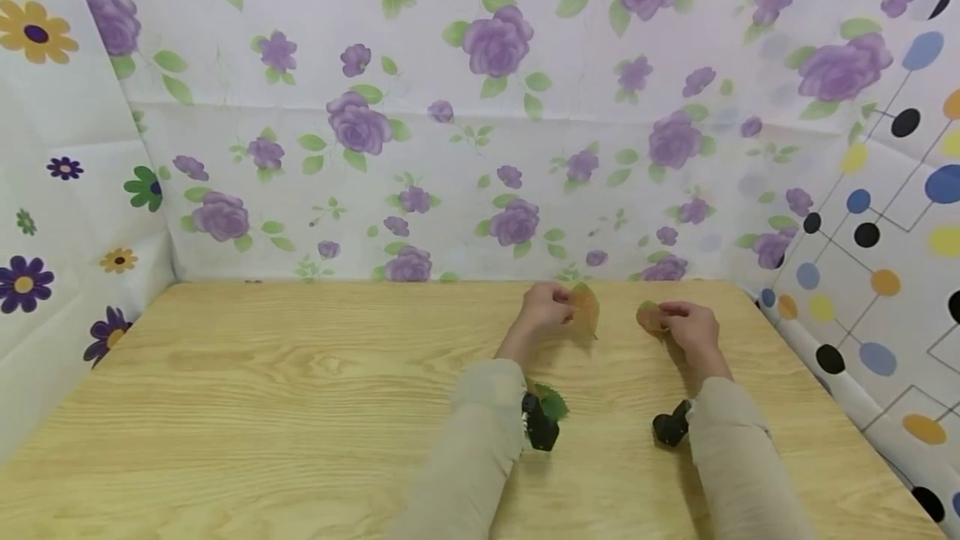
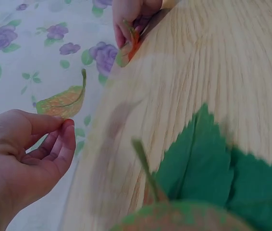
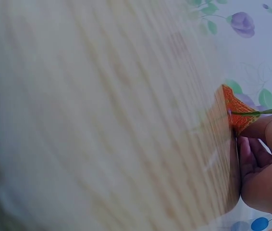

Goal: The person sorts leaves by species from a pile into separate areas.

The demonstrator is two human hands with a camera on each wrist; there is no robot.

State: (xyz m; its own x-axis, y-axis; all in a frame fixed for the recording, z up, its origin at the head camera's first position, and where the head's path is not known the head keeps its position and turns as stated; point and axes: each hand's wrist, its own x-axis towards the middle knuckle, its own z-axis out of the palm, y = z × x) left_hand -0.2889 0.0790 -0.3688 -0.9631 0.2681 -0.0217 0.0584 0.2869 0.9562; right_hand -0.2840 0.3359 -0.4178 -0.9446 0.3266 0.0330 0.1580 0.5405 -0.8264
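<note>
Pinches a yellow-orange leaf (image 1: 587,308) by its edge with the grip of the left hand (image 1: 546,305), about one o'clock from the counter's (image 1: 262,398) middle, probably to leave stem and blade uncovered. Pinches an orange leaf (image 3: 236,102) at its three o'clock with the grip of the right hand (image 1: 692,327), perhaps lightly to spare the thin, net-veined, bent blade. Includes dark-green leaves (image 2: 193,154), toothed and creased, between its six and seven o'clock.
</note>
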